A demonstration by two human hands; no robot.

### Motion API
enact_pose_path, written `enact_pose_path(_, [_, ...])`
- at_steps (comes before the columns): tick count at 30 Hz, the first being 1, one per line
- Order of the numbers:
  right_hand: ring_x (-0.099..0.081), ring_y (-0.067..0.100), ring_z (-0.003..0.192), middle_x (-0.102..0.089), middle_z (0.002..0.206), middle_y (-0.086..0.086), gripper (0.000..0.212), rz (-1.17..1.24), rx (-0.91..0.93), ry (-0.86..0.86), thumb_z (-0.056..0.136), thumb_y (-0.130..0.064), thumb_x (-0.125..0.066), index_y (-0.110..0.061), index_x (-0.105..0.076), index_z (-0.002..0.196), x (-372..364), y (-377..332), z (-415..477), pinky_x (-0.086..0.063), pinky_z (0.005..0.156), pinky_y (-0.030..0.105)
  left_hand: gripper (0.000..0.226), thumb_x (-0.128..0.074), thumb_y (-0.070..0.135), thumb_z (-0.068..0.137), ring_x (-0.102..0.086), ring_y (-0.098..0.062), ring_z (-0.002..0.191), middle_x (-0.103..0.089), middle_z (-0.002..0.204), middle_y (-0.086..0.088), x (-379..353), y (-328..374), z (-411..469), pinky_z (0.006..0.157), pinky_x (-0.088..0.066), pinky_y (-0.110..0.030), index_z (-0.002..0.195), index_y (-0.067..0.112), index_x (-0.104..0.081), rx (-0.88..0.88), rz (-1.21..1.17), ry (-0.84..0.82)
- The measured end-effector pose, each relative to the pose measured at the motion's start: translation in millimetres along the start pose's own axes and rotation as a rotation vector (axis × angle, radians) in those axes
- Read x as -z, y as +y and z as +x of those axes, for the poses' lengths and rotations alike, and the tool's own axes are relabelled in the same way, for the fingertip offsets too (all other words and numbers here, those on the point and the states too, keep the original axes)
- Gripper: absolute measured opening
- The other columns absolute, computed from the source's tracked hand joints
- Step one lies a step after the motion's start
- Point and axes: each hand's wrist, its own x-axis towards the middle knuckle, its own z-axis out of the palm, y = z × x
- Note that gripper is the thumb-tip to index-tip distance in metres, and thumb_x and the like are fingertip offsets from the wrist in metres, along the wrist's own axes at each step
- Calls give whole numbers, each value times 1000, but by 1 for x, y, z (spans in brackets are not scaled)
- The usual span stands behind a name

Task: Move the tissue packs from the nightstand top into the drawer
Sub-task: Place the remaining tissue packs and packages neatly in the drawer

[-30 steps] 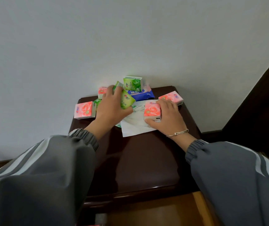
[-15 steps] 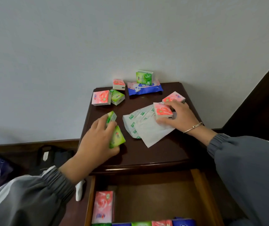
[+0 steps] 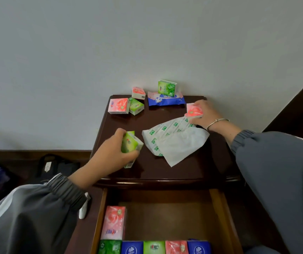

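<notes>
My left hand [image 3: 113, 153] grips green tissue packs [image 3: 130, 143] above the front left of the dark nightstand top [image 3: 165, 171]. My right hand [image 3: 204, 114] holds pink tissue packs [image 3: 194, 110] at the right rear, resting on a flat white wrapper [image 3: 172, 142]. At the back lie a pink pack [image 3: 119, 106], a small green pack [image 3: 136, 106], another pink pack [image 3: 138, 92], a blue pack [image 3: 166, 99] and a green pack [image 3: 167, 88] on top of it. The open drawer [image 3: 218, 208] below holds a tall pink pack [image 3: 113, 222] and a row of several packs [image 3: 154, 247].
A white wall rises behind the nightstand. A black bag [image 3: 55, 166] sits on the floor to the left, and a small white object [image 3: 83, 208] lies beside the drawer. Dark wooden furniture [image 3: 297, 110] stands at the right.
My left hand has carried the green packs from the back of the top toward the front left. My right hand shifted right with the pink pack. The view tipped down, showing the open drawer.
</notes>
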Motion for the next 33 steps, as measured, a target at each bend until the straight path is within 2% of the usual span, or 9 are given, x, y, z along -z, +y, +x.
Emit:
enact_pose_path(4, [-55,25,105,-52,120,9,74,105,-150,-149,62,-23,-84,-11,-43,123,2,12,7,-48,86,33,44,-67,44,81,-52,0,67,-49,80,16,11,1,13,48,-35,-15,107,22,-39,177,-98,192])
enact_pose_path(6, [-54,22,102,-48,120,6,82,129,-178,-189,60,-32,-85,-13,-39,125,3,15,9,-47,81,31,45,-64,46,81,-52,-6,67,-51,80,8,11,7,21,49,-35,-22,104,17,-39,256,-31,186])
enact_pose_path(8, [-52,19,100,-44,118,3,86,174,-235,-149,63,-46,-82,-14,-36,128,1,12,13,-41,78,25,48,-61,48,82,-52,-19,73,-51,84,-1,5,14,29,56,-36,-30,101,12,-37,306,91,166])
enact_pose_path(11, [-47,24,121,-41,137,7,90,188,-337,-14,69,-56,-71,-12,-33,137,-5,5,23,-39,93,32,52,-60,48,82,-53,-28,87,-51,98,-10,-5,24,42,65,-38,-35,106,9,-34,356,234,158])
enact_pose_path(15, [-43,32,128,-38,144,13,80,58,-418,-48,79,-54,-59,-16,-29,143,-18,2,31,-37,102,39,59,-54,44,86,-47,-34,114,-42,126,-16,-22,28,51,79,-42,-38,128,6,-35,425,332,139])
enact_pose_path(20, [-48,35,120,-46,134,15,65,48,-413,-75,83,-45,-55,-20,-32,139,-31,4,24,-40,94,37,72,-60,53,80,-47,-34,113,-38,126,-15,-33,23,51,84,-46,-41,131,11,-32,463,353,82])
enact_pose_path(23, [-55,31,107,-55,117,9,57,143,-351,-96,75,-39,-59,-22,-42,127,-26,9,17,-42,83,33,67,-65,46,78,-48,-35,112,-40,125,-17,-32,21,54,79,-45,-39,127,13,-33,486,296,48])
enact_pose_path(25, [-57,27,103,-56,110,2,53,262,-332,-133,72,-37,-62,-28,-46,121,-22,15,9,-47,87,36,61,-63,41,79,-47,-35,110,-40,122,-17,-32,18,54,75,-41,-37,125,13,-34,473,278,47])
enact_pose_path(33, [-58,22,105,-57,123,3,49,492,-364,96,77,-26,-64,-26,-52,124,-17,22,-2,-49,92,34,53,-60,36,79,-45,-35,107,-41,120,-17,-36,16,49,72,-37,-37,119,11,-36,420,274,108])
